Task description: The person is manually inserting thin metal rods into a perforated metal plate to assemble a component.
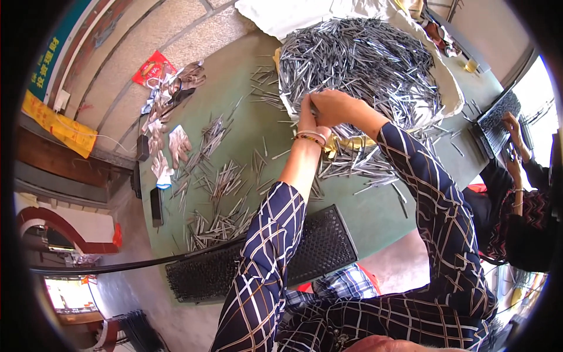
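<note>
My left hand (307, 120) and my right hand (337, 108) meet at the near left edge of a big heap of thin grey metal strips (358, 64). Both are closed, fingers drawn together. Whatever lies inside them is hidden, and the right hand covers part of the left. The heap rests on a pale cloth sack (451, 94) spread over the green table (240, 73). Below my forearms is a long black tray (322, 240) with a dense field of small pegs or holes. Loose strips (220, 229) lie in bunches to the left of my left arm.
Along the table's left edge lie work gloves (179, 144), a red packet (153, 68) and a small black block (156, 206). At the right, a co-worker's hands (514, 132) are beside another black tray (498, 120). A stone wall (152, 35) borders the far left.
</note>
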The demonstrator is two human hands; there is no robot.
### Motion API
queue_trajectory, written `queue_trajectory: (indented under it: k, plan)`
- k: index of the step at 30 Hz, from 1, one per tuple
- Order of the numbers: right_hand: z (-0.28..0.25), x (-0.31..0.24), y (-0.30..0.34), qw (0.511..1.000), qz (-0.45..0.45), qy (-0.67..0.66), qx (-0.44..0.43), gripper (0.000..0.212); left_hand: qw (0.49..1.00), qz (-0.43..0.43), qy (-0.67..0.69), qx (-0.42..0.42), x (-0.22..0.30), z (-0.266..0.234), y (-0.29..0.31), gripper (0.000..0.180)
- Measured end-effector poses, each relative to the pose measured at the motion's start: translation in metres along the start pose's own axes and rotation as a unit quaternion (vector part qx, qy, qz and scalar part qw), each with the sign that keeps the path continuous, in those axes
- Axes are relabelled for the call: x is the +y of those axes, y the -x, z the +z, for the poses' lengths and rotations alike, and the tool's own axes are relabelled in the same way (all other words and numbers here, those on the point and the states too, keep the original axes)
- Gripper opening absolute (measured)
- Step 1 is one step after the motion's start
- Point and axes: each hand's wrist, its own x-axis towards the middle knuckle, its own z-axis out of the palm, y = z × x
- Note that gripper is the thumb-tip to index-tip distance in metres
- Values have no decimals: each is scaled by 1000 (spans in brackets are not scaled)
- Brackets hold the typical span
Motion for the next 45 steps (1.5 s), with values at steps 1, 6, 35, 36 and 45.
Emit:
queue_trajectory:
  k: [1, 6, 35, 36, 45]
  plan:
    - [-4, -11, -1, 999, -31, -23, 19, 32, 1000, -4, 22, 13, 12, -8, -3, 40]
    - [-15, -12, 29, 969, -109, -177, 136, 38, 995, 53, 9, 87, 14, -24, -19, 23]
    - [88, -63, 49, 219, 197, -909, 294, 28, 945, 262, -193, 18, -22, -12, 56, 16]
    - [94, -63, 50, 219, 171, -919, 280, 27, 954, 229, -185, 57, -18, -16, 57, 11]
    - [71, -46, 80, 641, 101, -632, 424, 41, 959, -16, -274, -77, 22, -12, 106, 17]
